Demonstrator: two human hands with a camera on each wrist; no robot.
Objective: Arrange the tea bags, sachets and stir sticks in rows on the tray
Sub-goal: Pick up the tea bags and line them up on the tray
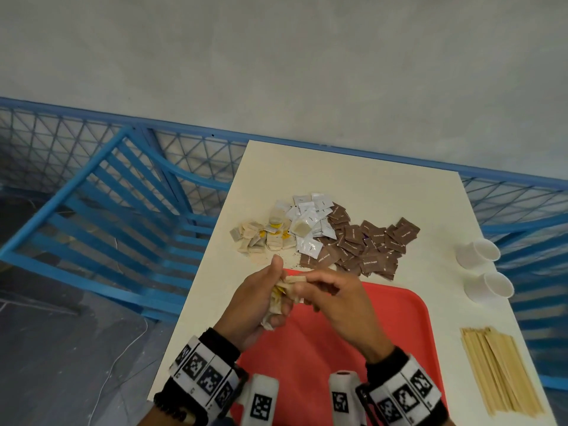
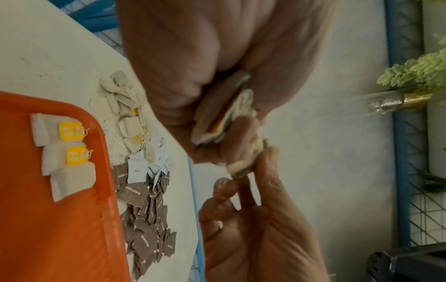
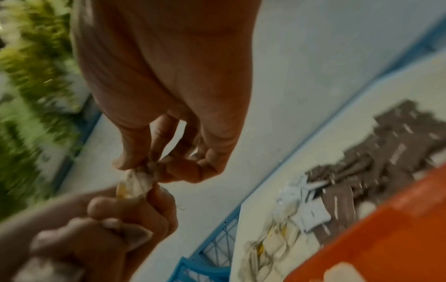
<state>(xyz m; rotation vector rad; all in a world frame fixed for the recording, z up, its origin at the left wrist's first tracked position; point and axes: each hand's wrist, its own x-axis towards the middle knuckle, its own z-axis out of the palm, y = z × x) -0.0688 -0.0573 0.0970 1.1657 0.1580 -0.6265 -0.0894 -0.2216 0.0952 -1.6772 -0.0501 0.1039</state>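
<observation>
Above the near left corner of the red tray (image 1: 362,330), my left hand (image 1: 258,299) grips a bunch of beige tea bags (image 1: 281,298). My right hand (image 1: 322,289) pinches one tea bag (image 3: 136,181) at the top of that bunch. Three tea bags (image 2: 62,152), two showing yellow tags, lie in a row on the tray (image 2: 60,229). Behind the tray on the table lie a loose heap of tea bags (image 1: 261,238), white sachets (image 1: 310,222) and brown sachets (image 1: 365,244). Wooden stir sticks (image 1: 498,367) lie in a bundle to the right of the tray.
Two white paper cups (image 1: 479,250) (image 1: 491,287) lie on their sides near the table's right edge. A blue chair (image 1: 116,216) and a blue mesh fence (image 1: 522,195) stand beside and behind the white table (image 1: 338,167). Tea crumbs dot the table near the heap.
</observation>
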